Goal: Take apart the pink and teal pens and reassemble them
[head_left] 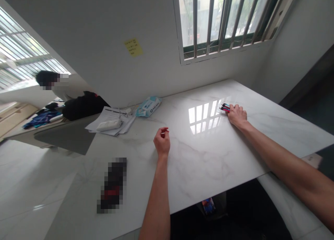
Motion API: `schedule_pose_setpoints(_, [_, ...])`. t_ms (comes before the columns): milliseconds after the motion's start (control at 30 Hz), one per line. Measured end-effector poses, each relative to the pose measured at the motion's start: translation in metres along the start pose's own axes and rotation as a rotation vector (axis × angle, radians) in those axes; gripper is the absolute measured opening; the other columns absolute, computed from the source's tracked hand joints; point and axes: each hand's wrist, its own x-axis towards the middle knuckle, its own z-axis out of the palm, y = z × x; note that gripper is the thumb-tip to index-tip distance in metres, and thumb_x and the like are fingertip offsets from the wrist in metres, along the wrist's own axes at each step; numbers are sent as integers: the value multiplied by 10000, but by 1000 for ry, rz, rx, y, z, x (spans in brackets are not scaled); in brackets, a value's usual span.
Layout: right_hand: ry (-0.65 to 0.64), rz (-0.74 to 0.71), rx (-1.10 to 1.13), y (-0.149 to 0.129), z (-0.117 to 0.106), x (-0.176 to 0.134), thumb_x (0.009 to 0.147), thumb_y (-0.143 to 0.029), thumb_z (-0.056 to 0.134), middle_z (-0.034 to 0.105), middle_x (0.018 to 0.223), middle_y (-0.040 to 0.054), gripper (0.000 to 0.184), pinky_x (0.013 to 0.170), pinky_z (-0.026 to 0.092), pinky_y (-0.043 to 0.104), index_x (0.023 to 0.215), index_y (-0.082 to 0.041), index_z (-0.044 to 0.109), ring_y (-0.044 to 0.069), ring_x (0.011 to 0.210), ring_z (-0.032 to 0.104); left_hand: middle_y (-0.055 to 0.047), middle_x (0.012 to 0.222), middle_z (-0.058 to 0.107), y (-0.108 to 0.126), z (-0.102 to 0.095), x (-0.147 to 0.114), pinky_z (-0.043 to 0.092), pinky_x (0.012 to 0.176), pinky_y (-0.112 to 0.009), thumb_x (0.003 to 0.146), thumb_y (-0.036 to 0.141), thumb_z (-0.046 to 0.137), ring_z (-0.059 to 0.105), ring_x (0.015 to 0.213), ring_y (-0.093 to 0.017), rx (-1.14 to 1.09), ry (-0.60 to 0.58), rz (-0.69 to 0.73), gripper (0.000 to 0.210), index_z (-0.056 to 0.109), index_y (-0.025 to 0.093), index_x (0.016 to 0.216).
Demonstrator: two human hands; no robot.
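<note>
A small bundle of pens (224, 107), with dark, blue and red parts showing, lies on the white marble-look table (198, 153) towards its far right. My right hand (237, 115) is closed over the bundle from above, so most of its length is hidden under the palm and fingers. Near the middle of the table rests my left hand (161, 142), its fingers curled in towards the thumb. I see nothing in it.
Wipes in a blue-and-white pack (150, 106) lie by the wall, next to papers (112, 116) bearing a white power strip (109, 124). A blurred dark object (112, 184) is front left. A phone (208, 206) sits below the table edge. Another person (65, 88) is at far left.
</note>
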Motion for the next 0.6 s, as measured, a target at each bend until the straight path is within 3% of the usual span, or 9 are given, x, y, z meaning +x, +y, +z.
schedule_pose_setpoints(200, [-17, 1, 49, 0, 1, 1, 1030, -548, 372, 554, 1350, 268, 607, 987, 430, 560, 1474, -142, 450, 424, 1232, 511, -3, 867, 748, -3, 0, -1, 487, 669, -245, 823, 219, 556, 642, 642, -133, 15, -2, -9, 221, 734, 230, 954])
schedule_pose_setpoints(333, [-121, 50, 88, 15, -9, 22, 1019, -633, 278, 605, 1314, 252, 684, 942, 478, 489, 1395, -140, 568, 402, 1175, 579, -4, 865, 748, -2, 0, -2, 486, 660, -244, 832, 228, 558, 639, 636, -133, 20, -15, -7, 210, 733, 231, 948])
schedule_pose_setpoints(467, [-217, -15, 45, 25, -14, 35, 1023, -580, 296, 634, 1287, 251, 640, 906, 487, 447, 1308, -133, 654, 395, 1133, 624, 0, 860, 744, -1, 0, -1, 484, 653, -241, 835, 234, 558, 641, 640, -132, 20, -19, -6, 208, 735, 234, 944])
schedule_pose_setpoints(600, [-215, -21, 6, 21, -11, 25, 1024, -501, 319, 648, 1246, 287, 601, 906, 485, 450, 1266, -70, 662, 401, 1142, 614, -2, 856, 745, 0, 1, -2, 484, 656, -241, 833, 230, 557, 640, 642, -134, 24, -20, -6, 208, 735, 231, 942])
